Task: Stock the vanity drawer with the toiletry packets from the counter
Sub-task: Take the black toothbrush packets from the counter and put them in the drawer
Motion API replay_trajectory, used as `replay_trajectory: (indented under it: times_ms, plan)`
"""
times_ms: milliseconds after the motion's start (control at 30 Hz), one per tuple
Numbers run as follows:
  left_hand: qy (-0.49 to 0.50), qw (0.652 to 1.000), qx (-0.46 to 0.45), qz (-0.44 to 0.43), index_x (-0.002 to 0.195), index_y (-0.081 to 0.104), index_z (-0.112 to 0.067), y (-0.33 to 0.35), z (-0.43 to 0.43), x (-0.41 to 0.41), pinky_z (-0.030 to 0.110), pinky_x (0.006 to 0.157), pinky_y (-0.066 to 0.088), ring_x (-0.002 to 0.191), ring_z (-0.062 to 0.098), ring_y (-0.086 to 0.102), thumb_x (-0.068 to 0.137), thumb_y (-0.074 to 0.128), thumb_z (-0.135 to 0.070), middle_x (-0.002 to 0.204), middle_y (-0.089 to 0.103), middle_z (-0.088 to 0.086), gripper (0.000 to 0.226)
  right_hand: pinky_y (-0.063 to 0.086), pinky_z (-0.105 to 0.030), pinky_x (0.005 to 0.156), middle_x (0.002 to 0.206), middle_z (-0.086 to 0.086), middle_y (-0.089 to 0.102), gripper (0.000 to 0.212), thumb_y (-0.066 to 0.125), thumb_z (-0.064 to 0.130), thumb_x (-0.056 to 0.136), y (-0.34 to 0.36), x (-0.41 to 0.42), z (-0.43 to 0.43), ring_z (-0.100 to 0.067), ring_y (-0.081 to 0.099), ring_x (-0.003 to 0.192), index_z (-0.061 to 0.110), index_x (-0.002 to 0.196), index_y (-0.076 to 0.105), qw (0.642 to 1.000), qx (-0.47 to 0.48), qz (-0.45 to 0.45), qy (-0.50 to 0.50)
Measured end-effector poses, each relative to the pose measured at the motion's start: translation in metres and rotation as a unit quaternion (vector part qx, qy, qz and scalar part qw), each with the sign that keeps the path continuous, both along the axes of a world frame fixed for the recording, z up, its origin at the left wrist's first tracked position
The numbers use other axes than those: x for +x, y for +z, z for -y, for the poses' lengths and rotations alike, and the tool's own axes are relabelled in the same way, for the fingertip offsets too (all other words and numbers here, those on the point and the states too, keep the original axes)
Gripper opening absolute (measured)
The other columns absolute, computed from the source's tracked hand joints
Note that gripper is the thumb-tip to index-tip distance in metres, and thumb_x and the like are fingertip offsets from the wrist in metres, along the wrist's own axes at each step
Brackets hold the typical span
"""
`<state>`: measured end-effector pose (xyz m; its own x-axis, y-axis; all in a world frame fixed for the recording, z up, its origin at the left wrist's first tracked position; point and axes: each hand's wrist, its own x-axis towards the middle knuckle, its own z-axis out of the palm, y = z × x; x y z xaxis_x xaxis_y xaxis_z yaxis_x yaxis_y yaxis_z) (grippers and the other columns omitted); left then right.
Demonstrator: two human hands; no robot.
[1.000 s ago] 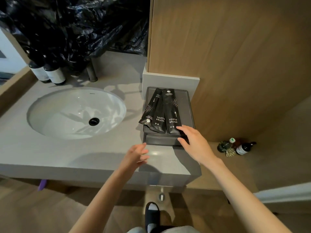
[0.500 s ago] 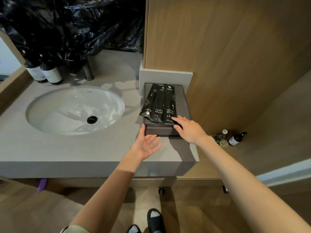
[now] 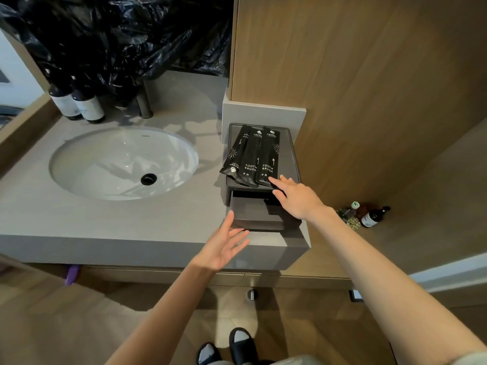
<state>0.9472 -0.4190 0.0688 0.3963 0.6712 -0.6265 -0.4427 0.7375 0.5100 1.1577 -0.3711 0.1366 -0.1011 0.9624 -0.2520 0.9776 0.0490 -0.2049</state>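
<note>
A dark grey vanity box (image 3: 292, 156) stands on the counter against the wooden wall. Three black toiletry packets (image 3: 251, 158), two marked TOOTH BRUSH, lie fanned on its lid. Its drawer (image 3: 257, 213) is pulled partly out toward me and shows nothing inside. My right hand (image 3: 296, 197) hovers over the drawer's right side, its fingers straight, the index fingertip touching the near end of the right packet. My left hand (image 3: 224, 245) floats open, palm up, just in front of the drawer's left corner, holding nothing.
A white oval sink (image 3: 122, 164) sits to the left in the grey counter (image 3: 105, 222). Two dark bottles (image 3: 77, 104) and a black plastic bag (image 3: 118, 40) are at the back. More small bottles (image 3: 367, 214) stand on the floor at the right.
The drawer has slid out from under the lid toward me. My right hand stays at the box's front right, and my left hand remains open before it.
</note>
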Motion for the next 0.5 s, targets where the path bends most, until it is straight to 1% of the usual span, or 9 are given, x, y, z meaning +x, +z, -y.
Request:
replay_trajectory:
  times_ms: [33, 167, 267, 367, 433, 500]
  plan:
    - [-0.003, 1.0, 0.005, -0.015, 0.149, 0.018, -0.015, -0.003, 0.005, -0.001, 0.034, 0.094, 0.051, 0.112, 0.022, 0.058, 0.081, 0.061, -0.05, 0.149, 0.034, 0.018, 0.088, 0.029, -0.039, 0.114, 0.16, -0.007, 0.018, 0.05, 0.028, 0.036, 0.104, 0.0, 0.0, 0.0, -0.028, 0.019, 0.147, 0.031, 0.152, 0.019, 1.0, 0.001, 0.002, 0.002]
    - [0.013, 0.998, -0.008, -0.059, 0.143, 0.031, -0.014, -0.004, 0.02, -0.002, 0.035, 0.093, 0.051, 0.11, 0.024, 0.061, 0.085, 0.061, -0.043, 0.144, 0.043, 0.017, 0.071, 0.033, -0.04, 0.112, 0.16, -0.007, 0.016, 0.05, 0.028, 0.036, 0.104, 0.0, 0.0, 0.001, -0.029, 0.018, 0.147, 0.032, 0.152, 0.016, 1.0, 0.003, 0.009, 0.008]
    - [0.014, 0.996, -0.023, -0.082, 0.138, 0.038, -0.012, -0.004, 0.029, -0.004, 0.032, 0.086, 0.054, 0.1, 0.021, 0.065, 0.083, 0.063, -0.045, 0.139, 0.049, 0.014, 0.068, 0.036, -0.043, 0.111, 0.16, -0.008, 0.016, 0.051, 0.027, 0.036, 0.104, -0.001, 0.0, 0.001, -0.03, 0.018, 0.147, 0.032, 0.152, 0.014, 1.0, 0.01, 0.026, 0.014]
    - [-0.01, 0.994, -0.035, -0.104, 0.128, 0.045, -0.012, -0.004, 0.036, -0.008, 0.032, 0.085, 0.055, 0.097, 0.02, 0.066, 0.084, 0.062, -0.046, 0.135, 0.054, 0.011, 0.058, 0.039, -0.044, 0.109, 0.16, -0.008, 0.017, 0.051, 0.027, 0.037, 0.104, -0.002, -0.001, 0.002, -0.031, 0.019, 0.147, 0.032, 0.152, 0.014, 0.999, 0.015, 0.031, 0.017]
    - [-0.023, 0.993, -0.041, -0.111, 0.123, 0.046, -0.009, -0.003, 0.04, -0.012, 0.033, 0.085, 0.055, 0.097, 0.021, 0.066, 0.084, 0.062, -0.045, 0.128, 0.058, 0.012, 0.055, 0.04, -0.043, 0.108, 0.16, -0.008, 0.017, 0.051, 0.027, 0.037, 0.104, -0.002, -0.001, 0.003, -0.031, 0.019, 0.147, 0.032, 0.152, 0.014, 0.999, 0.018, 0.03, 0.018]
    - [-0.05, 0.991, -0.023, -0.123, 0.122, 0.045, -0.005, -0.005, 0.049, -0.018, 0.033, 0.088, 0.054, 0.1, 0.022, 0.067, 0.087, 0.059, -0.043, 0.122, 0.06, 0.014, 0.053, 0.04, -0.043, 0.108, 0.16, -0.007, 0.016, 0.051, 0.027, 0.037, 0.104, -0.002, -0.001, 0.003, -0.031, 0.018, 0.147, 0.032, 0.153, 0.013, 0.999, 0.02, 0.033, 0.02]
